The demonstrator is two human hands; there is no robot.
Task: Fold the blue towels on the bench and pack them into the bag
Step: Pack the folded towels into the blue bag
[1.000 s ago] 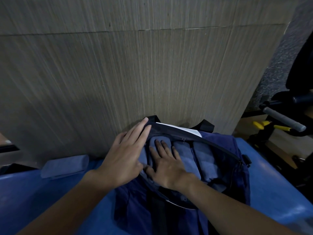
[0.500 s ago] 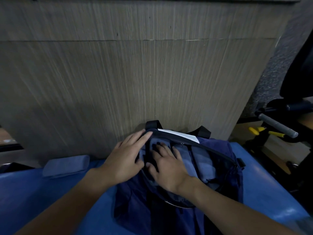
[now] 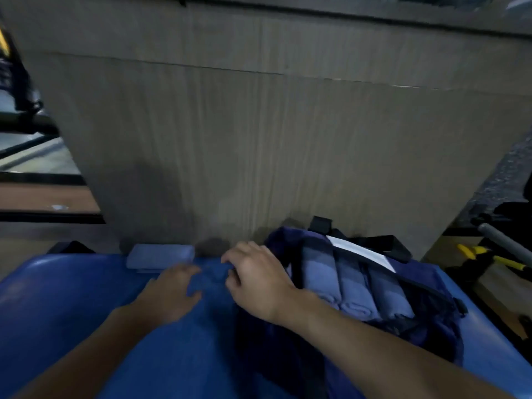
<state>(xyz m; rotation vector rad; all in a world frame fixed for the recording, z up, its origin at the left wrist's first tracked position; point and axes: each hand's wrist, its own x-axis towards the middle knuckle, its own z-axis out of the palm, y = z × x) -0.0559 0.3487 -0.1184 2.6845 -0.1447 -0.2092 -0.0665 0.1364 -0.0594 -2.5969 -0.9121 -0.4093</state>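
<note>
The dark blue bag (image 3: 431, 326) lies unzipped on the right of the blue bench (image 3: 57, 306). Three folded light blue towels (image 3: 354, 283) sit side by side inside it. One more folded blue towel (image 3: 161, 256) lies on the bench against the wall, left of the bag. My left hand (image 3: 172, 292) hovers over the bench just in front of that towel, blurred, its fingers relaxed. At the bag's left edge, my right hand (image 3: 256, 277) has its fingers loosely curled, and I see nothing held in them.
A grey wood-grain wall panel (image 3: 273, 139) rises straight behind the bench. Gym gear with a grey bar (image 3: 506, 243) and yellow-handled parts (image 3: 489, 256) stands to the right. Dark rails and flooring (image 3: 43, 197) show at the left.
Both hands have come out of the bag and moved left, toward the towel by the wall. The view has swung left, so the bag now sits at the right.
</note>
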